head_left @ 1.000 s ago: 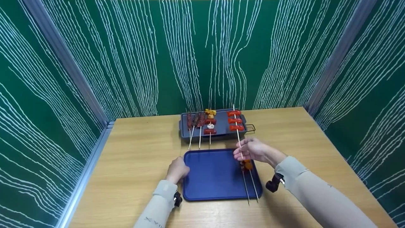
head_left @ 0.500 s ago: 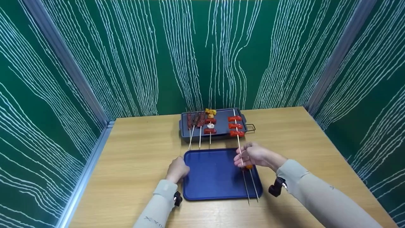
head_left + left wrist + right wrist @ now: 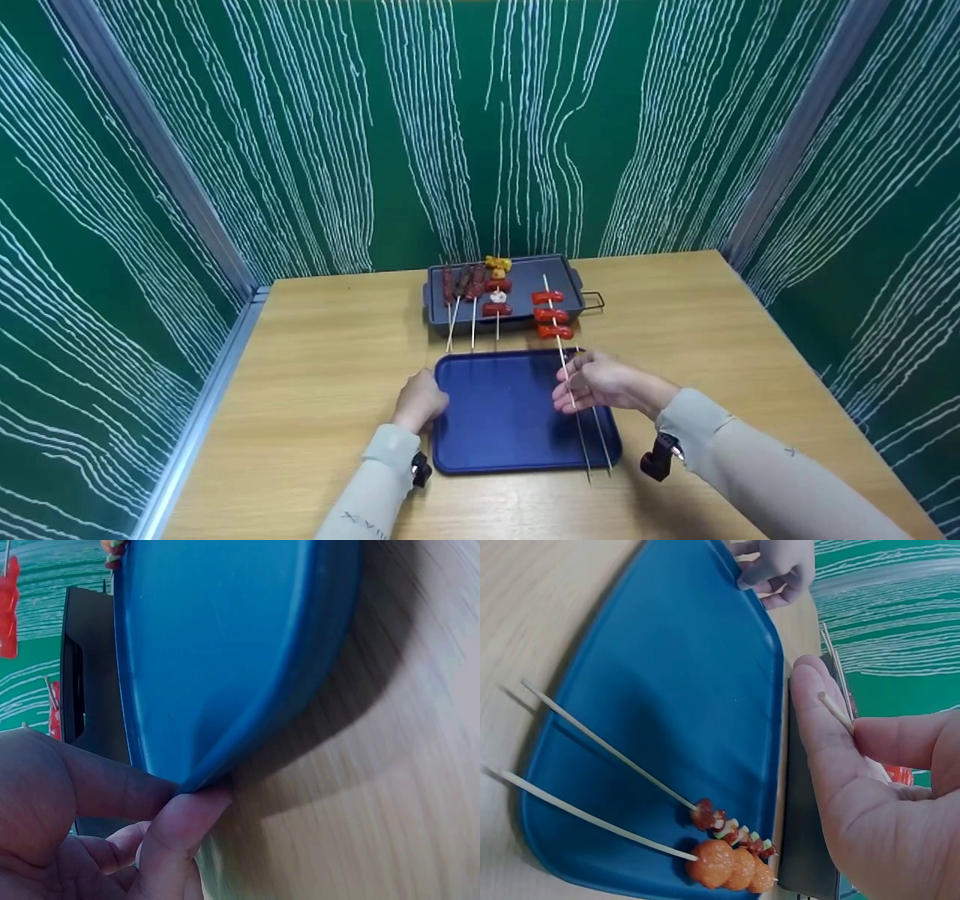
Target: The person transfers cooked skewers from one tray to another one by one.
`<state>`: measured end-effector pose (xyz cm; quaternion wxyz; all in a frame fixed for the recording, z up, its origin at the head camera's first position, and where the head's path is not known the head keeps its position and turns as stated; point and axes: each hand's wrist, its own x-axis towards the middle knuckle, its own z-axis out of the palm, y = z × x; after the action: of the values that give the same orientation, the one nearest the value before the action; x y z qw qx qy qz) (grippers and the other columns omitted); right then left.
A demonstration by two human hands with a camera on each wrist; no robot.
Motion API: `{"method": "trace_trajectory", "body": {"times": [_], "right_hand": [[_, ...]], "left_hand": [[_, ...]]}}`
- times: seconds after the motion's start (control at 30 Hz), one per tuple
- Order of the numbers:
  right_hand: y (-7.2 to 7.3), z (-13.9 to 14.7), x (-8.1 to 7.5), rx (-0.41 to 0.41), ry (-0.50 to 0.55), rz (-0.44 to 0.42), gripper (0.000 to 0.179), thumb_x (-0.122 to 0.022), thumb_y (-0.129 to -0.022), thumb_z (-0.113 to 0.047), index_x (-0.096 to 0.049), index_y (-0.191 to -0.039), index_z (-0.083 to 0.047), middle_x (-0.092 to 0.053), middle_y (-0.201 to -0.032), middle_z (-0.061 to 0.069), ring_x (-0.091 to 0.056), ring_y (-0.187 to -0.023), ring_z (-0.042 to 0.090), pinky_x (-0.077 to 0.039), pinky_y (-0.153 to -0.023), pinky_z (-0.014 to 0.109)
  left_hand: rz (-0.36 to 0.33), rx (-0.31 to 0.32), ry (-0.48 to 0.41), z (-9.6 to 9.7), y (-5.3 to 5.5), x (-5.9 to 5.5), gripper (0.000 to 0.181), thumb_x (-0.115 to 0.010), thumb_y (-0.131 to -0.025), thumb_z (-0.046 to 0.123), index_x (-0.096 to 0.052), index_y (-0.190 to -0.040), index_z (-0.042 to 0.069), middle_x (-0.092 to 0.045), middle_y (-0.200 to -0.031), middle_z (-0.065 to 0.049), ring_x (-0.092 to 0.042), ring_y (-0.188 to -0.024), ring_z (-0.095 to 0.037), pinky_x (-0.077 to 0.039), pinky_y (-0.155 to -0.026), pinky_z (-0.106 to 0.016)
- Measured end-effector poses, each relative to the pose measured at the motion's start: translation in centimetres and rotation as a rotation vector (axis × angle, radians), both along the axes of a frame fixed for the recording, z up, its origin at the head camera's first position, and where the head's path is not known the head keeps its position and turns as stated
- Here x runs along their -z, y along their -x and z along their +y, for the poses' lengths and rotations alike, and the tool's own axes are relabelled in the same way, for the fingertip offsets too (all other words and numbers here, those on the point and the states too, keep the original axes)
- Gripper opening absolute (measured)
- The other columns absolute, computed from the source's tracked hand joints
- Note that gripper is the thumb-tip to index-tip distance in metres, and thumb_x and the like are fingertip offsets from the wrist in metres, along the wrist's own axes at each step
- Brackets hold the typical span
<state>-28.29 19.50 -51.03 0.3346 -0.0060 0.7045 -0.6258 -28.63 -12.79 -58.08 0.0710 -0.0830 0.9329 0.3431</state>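
Observation:
In the head view my left hand (image 3: 420, 400) is at the left rim of a blue tray (image 3: 510, 420). Thumb and finger pinch that rim (image 3: 196, 781) in the left wrist view. Over the tray's right side, my right hand (image 3: 606, 381) holds the stick of a skewer with several glossy red pieces (image 3: 551, 315), pinched between thumb and fingers. Those pieces hang by the front edge of a dark grill pan (image 3: 529, 274). On the tray lie a skewer of orange balls (image 3: 711, 862) and one of small reddish and pale pieces (image 3: 705, 815), mostly hidden by my hand in the head view.
Several skewers, some with dark red meat (image 3: 448, 285) and one with mixed pieces (image 3: 497, 286), lie on the pan's left half, sticks toward me. A wire handle (image 3: 594, 301) juts from the pan's right. Green walls enclose the wooden table (image 3: 322, 360).
My right hand has drawn the red-piece skewer toward me, from over the pan to its front edge and slightly left. The left hand and the tray have not moved.

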Motion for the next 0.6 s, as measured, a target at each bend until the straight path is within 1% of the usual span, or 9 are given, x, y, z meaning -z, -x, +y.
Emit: {"method": "trace_trajectory", "body": {"times": [0.13,0.23,0.3,0.47,0.53,0.6], "right_hand": [[-0.4,0.0,0.3,0.001,-0.017,-0.010,0.017,-0.047,-0.102,0.007,-0.053,-0.118,0.003,-0.074,-0.100,0.015,-0.077,-0.086,0.023,-0.070,-0.082,0.035],[-0.6,0.1,0.5,0.003,-0.027,-0.012,0.017,-0.047,-0.103,0.006,-0.054,-0.119,0.004,-0.075,-0.100,0.014,-0.077,-0.086,0.022,-0.070,-0.081,0.034],[-0.8,0.2,0.6,-0.003,-0.029,-0.007,0.016,-0.048,-0.103,0.006,-0.054,-0.118,0.003,-0.076,-0.099,0.014,-0.077,-0.085,0.021,-0.069,-0.080,0.033],[-1.2,0.4,0.9,-0.013,-0.030,-0.004,0.017,-0.048,-0.102,0.006,-0.055,-0.117,0.004,-0.075,-0.097,0.013,-0.076,-0.083,0.020,-0.068,-0.077,0.031],[-1.3,0.5,1.0,-0.011,-0.031,-0.005,0.017,-0.048,-0.102,0.007,-0.055,-0.117,0.004,-0.075,-0.096,0.013,-0.076,-0.082,0.020,-0.068,-0.077,0.031],[-1.5,0.6,1.1,-0.012,-0.030,-0.006,0.016,-0.049,-0.101,0.007,-0.056,-0.116,0.005,-0.074,-0.095,0.013,-0.075,-0.082,0.020,-0.068,-0.077,0.030]], "left_hand": [[0.001,0.001,-0.007,-0.1,0.0,0.2,0.027,-0.055,-0.089,-0.003,-0.067,-0.113,-0.008,-0.070,-0.089,-0.022,-0.058,-0.043,-0.023,-0.049,-0.032,-0.032],[-0.007,-0.001,-0.031,-0.2,0.3,0.6,0.027,-0.056,-0.088,-0.003,-0.067,-0.112,-0.009,-0.069,-0.088,-0.022,-0.059,-0.043,-0.025,-0.051,-0.033,-0.035],[-0.004,0.009,-0.032,-0.5,0.8,1.4,0.023,-0.056,-0.088,-0.002,-0.068,-0.107,-0.008,-0.069,-0.085,-0.022,-0.060,-0.044,-0.026,-0.052,-0.034,-0.037],[0.000,0.036,-0.020,-1.4,2.7,4.1,0.018,-0.056,-0.086,0.002,-0.069,-0.097,-0.004,-0.070,-0.083,-0.019,-0.064,-0.050,-0.027,-0.053,-0.035,-0.037],[0.012,0.047,-0.021,-1.6,3.1,4.8,0.018,-0.056,-0.086,0.003,-0.069,-0.097,-0.004,-0.070,-0.084,-0.020,-0.063,-0.049,-0.027,-0.052,-0.035,-0.038],[0.024,0.050,-0.029,-1.5,2.7,4.2,0.017,-0.056,-0.085,0.002,-0.068,-0.096,-0.005,-0.070,-0.084,-0.021,-0.063,-0.048,-0.027,-0.053,-0.035,-0.038]]}}
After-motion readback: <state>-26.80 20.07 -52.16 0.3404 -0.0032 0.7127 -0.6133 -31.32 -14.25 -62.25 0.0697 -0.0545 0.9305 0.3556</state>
